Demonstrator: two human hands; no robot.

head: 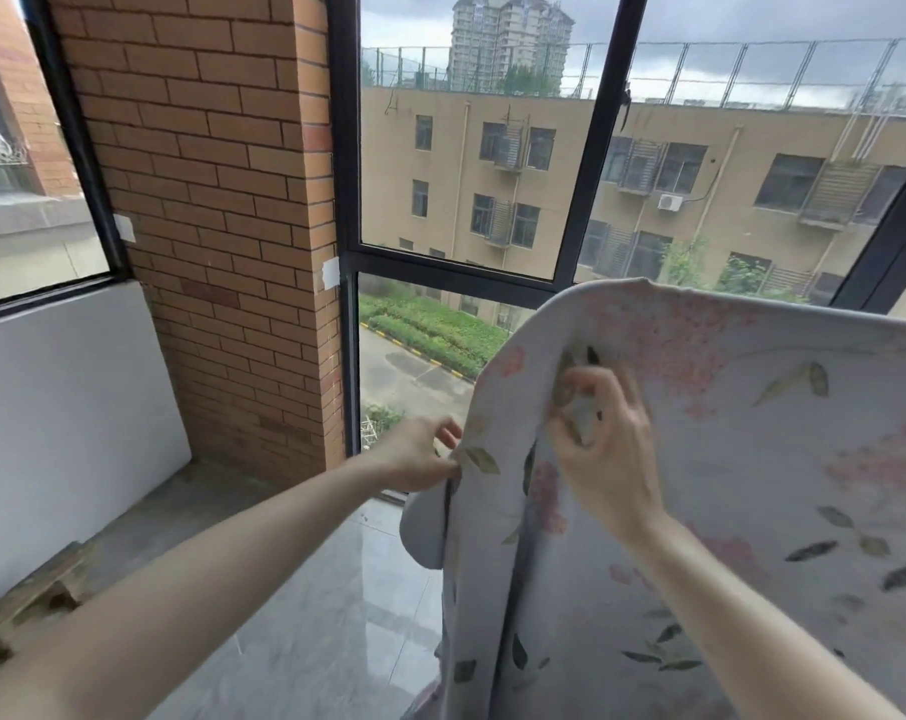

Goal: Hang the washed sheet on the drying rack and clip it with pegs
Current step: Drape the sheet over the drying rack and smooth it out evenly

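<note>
My two forearms are in view, both bare from wrist to frame edge; no sleeve shows. My left hand (419, 454) and right hand (604, 449) wear no gloves. No rings, watch or bands visible. Right-hand fingers motion-blurred.

An enclosed home balcony: brick pillar (206, 200), black-framed windows (344, 148), glossy tiled floor (326, 615), apartment blocks (648, 174) outside.

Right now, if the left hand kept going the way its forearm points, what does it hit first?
The left hand already pinches the edge of the pale floral cotton sheet; pushing on means more sheet, then probably the black-framed window behind. Depth is unclear.
</note>
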